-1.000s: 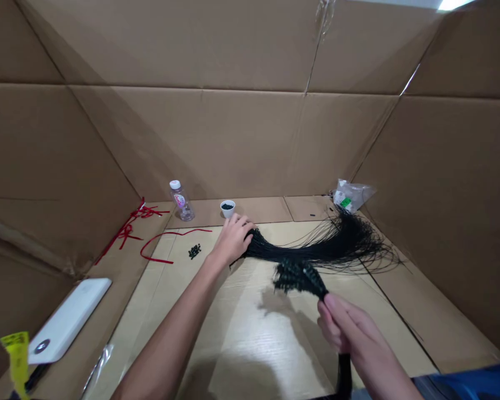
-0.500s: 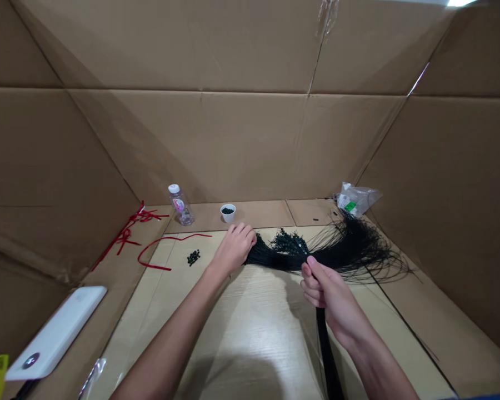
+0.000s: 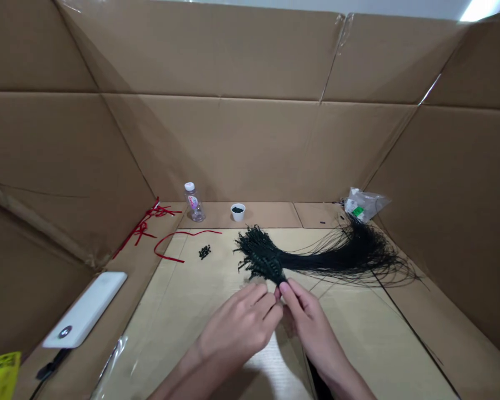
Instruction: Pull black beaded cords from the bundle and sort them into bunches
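My right hand (image 3: 308,319) is closed around the neck of a bundle of fine black strands (image 3: 270,271) with crinkled, knotted-looking tips. The bundle's smooth tail (image 3: 318,383) hangs down below this hand to the bottom edge. Close against it, my left hand (image 3: 248,316) has its fingers curled and pressed together at the same neck. Its fingertips are hidden, so what they pinch does not show. Just behind lies a second bundle of black strands (image 3: 316,261), knotted ends to the left, loose hair-like ends fanning out to the right.
Small dark pieces (image 3: 204,252) lie beside a red ribbon (image 3: 162,251). A white cup (image 3: 238,212) of dark bits, a clear bottle (image 3: 195,203) and a plastic bag (image 3: 364,204) stand along the back. A white device (image 3: 87,308) is at left. Cardboard walls (image 3: 216,150) enclose the table.
My left hand has left the strands lying on the table and come to my right hand, which has shifted left and nearer. The view has tilted and shifted slightly.
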Action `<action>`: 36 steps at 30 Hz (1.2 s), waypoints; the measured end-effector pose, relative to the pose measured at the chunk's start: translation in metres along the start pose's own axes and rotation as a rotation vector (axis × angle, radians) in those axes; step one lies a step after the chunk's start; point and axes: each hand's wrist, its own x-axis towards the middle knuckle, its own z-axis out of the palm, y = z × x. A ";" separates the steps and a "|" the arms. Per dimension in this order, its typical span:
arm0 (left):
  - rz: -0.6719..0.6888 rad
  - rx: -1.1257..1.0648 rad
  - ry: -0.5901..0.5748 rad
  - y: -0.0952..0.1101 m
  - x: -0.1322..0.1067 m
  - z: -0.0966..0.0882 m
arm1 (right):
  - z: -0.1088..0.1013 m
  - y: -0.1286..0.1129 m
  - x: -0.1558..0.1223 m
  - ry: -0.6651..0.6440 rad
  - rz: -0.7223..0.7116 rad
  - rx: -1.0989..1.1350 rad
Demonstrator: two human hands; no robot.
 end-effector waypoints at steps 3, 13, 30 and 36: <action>-0.033 -0.004 0.093 -0.002 -0.010 -0.001 | 0.010 0.008 -0.014 -0.031 -0.052 -0.047; -0.133 -0.253 0.207 0.004 -0.044 -0.007 | 0.010 0.035 -0.048 -0.140 0.008 -0.157; -0.200 -0.345 -0.181 0.034 -0.040 -0.048 | 0.004 0.042 -0.091 -0.195 -0.131 -0.493; 0.035 -0.387 -0.268 0.052 -0.050 -0.018 | -0.025 0.055 -0.103 -0.468 -0.024 -0.456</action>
